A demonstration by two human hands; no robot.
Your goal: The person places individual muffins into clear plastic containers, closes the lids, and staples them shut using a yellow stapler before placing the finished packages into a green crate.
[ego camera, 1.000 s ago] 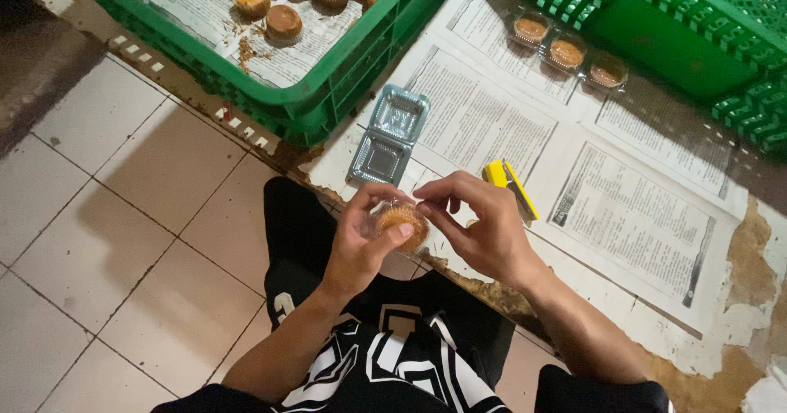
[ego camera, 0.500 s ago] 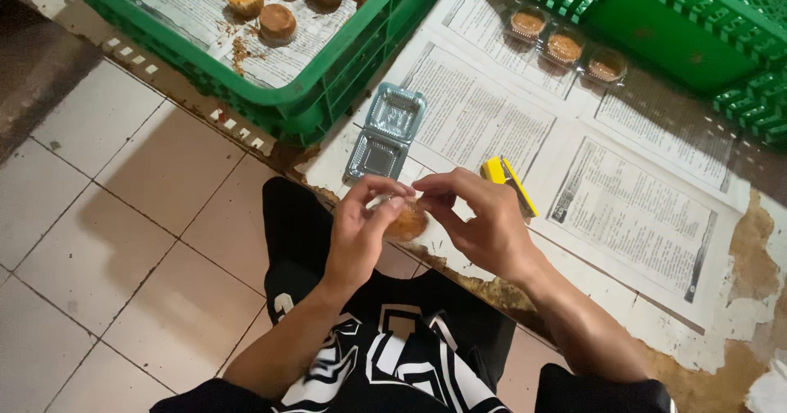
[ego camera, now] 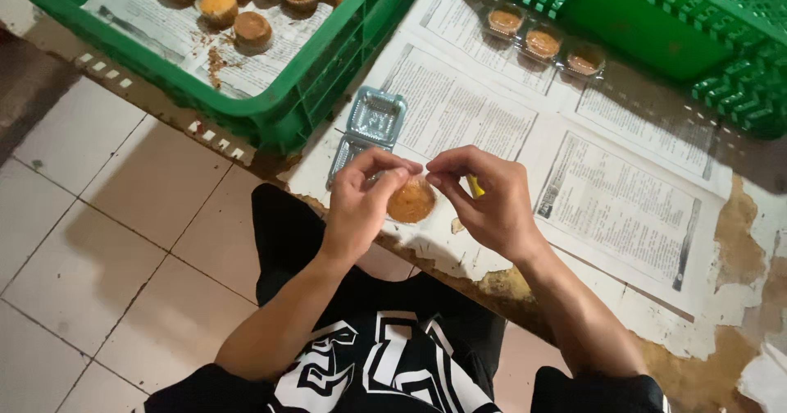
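Cake [ego camera: 411,201] now uncovered between pinching hands.

Dim, warm light from overhead; soft shadow pools on the floor tiles [ego camera: 123,216] at nine o'clock, corners darken, focus slightly soft.

a: where does the head view look from?
b: from above the paper-covered table [ego camera: 623,216], tilted steeply down, so its near edge and the person's lap fill the bottom.
a: how near?
b: close. the green crate [ego camera: 270,109] at the table's far left corner is cut off by the top edge.
a: any second view?
b: only this one, so nothing is shared.
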